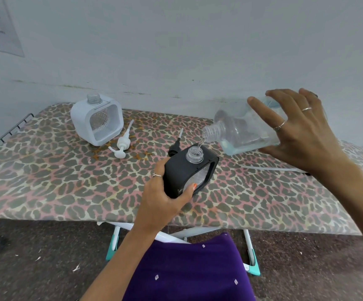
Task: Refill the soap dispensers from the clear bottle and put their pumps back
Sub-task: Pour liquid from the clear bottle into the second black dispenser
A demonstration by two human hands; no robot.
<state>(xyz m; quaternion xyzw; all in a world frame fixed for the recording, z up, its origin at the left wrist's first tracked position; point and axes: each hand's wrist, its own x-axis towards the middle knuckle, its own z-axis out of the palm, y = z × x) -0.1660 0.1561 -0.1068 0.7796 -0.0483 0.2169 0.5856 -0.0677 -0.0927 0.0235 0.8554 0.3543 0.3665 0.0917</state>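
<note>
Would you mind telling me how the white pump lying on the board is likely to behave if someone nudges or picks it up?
The white pump lies on its side with a rounded collar, so it may roll when nudged. Its thin dip tube would probably flex. It looks like light plastic, likely easy to lift from the ironing board.

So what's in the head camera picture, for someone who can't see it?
The right hand tips a clear bottle, pouring into a black dispenser held by the left hand on a leopard-print board. Behind stand a white dispenser and two loose pumps, white and black.
</note>
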